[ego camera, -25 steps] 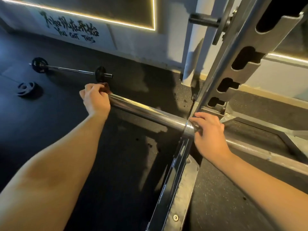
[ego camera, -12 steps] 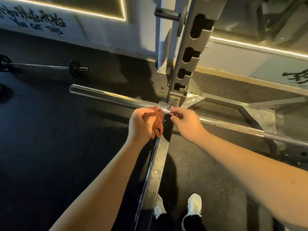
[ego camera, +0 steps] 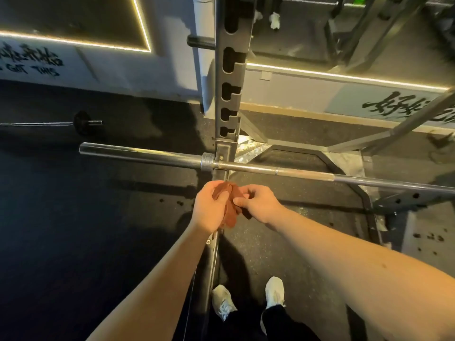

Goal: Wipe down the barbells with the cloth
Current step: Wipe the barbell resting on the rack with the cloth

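Barbell (ego camera: 147,155) — long round steel, thick smooth sleeve at left, thinner shaft at right — lies level across the slotted grey rack upright (ego camera: 230,77), touched by neither hand. Just nearer, rust-brown cloth (ego camera: 230,212), soft and crumpled, bunched between both hands. Left hand (ego camera: 208,209) curled round the wad; right hand (ego camera: 262,203) pinching a fold between thumb and fingertips. Speckled rubber floor (ego camera: 320,195) beneath.

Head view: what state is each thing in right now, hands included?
Cloth: bunched, held between both hands, off the bar.
Left hand: grips the cloth.
Right hand: pinches the cloth.
Racked barbell: lying level across the rack, untouched, sleeve bare.
Floor barbell: lying on the floor, plate on.
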The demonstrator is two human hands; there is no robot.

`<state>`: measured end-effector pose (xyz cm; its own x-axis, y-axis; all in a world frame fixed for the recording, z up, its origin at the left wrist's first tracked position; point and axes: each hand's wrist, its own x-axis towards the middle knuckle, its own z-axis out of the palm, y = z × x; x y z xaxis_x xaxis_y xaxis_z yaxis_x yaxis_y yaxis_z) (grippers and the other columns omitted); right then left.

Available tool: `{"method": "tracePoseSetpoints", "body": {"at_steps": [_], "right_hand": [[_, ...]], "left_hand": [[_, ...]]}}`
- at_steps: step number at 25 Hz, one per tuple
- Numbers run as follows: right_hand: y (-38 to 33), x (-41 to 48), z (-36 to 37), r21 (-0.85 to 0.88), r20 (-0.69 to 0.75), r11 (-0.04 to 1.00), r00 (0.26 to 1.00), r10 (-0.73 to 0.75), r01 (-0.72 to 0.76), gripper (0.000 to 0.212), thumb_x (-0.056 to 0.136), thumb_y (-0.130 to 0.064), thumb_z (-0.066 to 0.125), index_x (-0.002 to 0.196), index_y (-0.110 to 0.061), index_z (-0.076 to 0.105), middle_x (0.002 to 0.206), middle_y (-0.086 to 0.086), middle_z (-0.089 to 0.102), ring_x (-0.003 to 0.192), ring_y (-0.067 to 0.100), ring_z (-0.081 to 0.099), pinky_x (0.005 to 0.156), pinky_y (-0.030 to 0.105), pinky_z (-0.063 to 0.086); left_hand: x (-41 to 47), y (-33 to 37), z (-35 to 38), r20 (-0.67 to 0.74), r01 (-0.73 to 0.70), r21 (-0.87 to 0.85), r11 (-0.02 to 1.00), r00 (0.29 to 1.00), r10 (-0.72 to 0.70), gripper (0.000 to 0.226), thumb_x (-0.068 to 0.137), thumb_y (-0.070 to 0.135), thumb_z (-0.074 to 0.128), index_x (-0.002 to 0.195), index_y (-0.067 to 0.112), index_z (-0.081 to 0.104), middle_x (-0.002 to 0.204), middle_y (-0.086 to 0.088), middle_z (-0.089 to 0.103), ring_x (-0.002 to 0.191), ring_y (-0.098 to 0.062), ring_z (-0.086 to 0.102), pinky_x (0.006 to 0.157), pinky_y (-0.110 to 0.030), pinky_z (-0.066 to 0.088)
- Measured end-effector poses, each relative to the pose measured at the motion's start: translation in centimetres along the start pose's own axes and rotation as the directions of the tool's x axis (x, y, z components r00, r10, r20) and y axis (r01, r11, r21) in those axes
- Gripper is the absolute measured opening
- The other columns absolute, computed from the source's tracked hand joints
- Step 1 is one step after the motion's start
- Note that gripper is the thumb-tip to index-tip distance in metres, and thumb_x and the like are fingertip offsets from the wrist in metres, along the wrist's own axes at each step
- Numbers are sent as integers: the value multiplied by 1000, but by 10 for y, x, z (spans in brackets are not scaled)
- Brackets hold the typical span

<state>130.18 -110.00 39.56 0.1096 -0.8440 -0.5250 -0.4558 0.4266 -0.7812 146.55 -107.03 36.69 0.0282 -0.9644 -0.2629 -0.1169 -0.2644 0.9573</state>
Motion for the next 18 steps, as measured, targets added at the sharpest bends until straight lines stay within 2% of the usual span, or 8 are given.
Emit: {"method": "tracePoseSetpoints", "body": {"at_steps": [1, 4, 6, 8, 10, 12, 15, 18], "right_hand": [[2, -3, -7, -2, -23, 1000, 1000, 1, -1, 11, 91, -6, 72, 102, -8, 72, 100, 18, 75, 91, 26, 72, 84, 39, 62], [8, -20, -36, 26, -73, 1000, 997, 9, -7, 12, 92, -1, 70, 103, -5, 71, 99, 16, 74, 83, 20, 68, 74, 31, 61], [12, -31, -58, 40, -93, 999, 996, -7, 10, 12, 93, -1, 69, 103, -5, 71, 95, 14, 74, 83, 20, 66, 77, 34, 60], [18, -45, -85, 39, -117, 999, 993, -26, 31, 13, 94, 1, 65, 106, -3, 70, 89, 9, 69, 79, 18, 63, 63, 23, 57], [24, -61, -115, 51, -124, 997, 991, -48, 55, 14, 96, 5, 61, 107, -2, 67, 91, 11, 67, 77, 17, 63, 58, 19, 56], [32, -75, -150, 51, -145, 994, 986, -88, 96, 15, 94, 6, 63, 105, -4, 66, 94, 14, 69, 83, 20, 66, 71, 31, 63], [35, -95, -210, -39, -186, 980, 962, -199, 195, 27, 89, 3, 72, 112, -11, 68, 95, 1, 69, 82, 9, 65, 67, 13, 55], [39, -125, -290, -96, -238, 948, 917, -319, 305, 44, 80, -1, 80, 119, -18, 69, 105, -5, 70, 90, 2, 65, 72, 9, 50]], "left_hand": [[-2, -2, 4, 67, -71, -45, 996, 995, 74, 27, 104, -6, 35, 126, -6, 51, 118, -12, 66, 101, -10, 69, 89, -24, 56], [-12, 19, 21, 36, 96, 72, 993, 994, -99, 21, 103, 9, 55, 118, 23, 57, 104, 16, 68, 93, 13, 64, 81, -8, 52], [-15, 29, 33, 44, 124, 114, 986, 991, -130, 36, 98, 18, 67, 131, 25, 55, 115, 11, 65, 101, 3, 67, 86, -19, 57], [-12, 40, 51, 82, 118, 156, 981, 988, -132, 54, 94, 20, 71, 143, 24, 49, 126, 7, 64, 111, -8, 65, 91, -27, 57], [-13, 59, 77, 114, 104, 232, 967, 985, -133, 53, 94, 18, 70, 142, 23, 48, 126, 5, 63, 106, -7, 63, 78, -16, 51], [-15, 77, 110, 173, 83, 282, 956, 975, -136, 52, 95, 18, 67, 143, 21, 47, 123, 4, 63, 100, -4, 63, 70, -13, 47], [-17, 106, 162, 278, 37, 328, 944, 951, -133, 38, 96, 22, 66, 132, 24, 56, 111, 6, 69, 90, -3, 68, 64, -11, 49], [-25, 149, 232, 371, -7, 291, 957, 922, -106, 38, 88, 46, 74, 119, 25, 69, 104, 4, 77, 93, -11, 73, 83, -26, 58]]}}
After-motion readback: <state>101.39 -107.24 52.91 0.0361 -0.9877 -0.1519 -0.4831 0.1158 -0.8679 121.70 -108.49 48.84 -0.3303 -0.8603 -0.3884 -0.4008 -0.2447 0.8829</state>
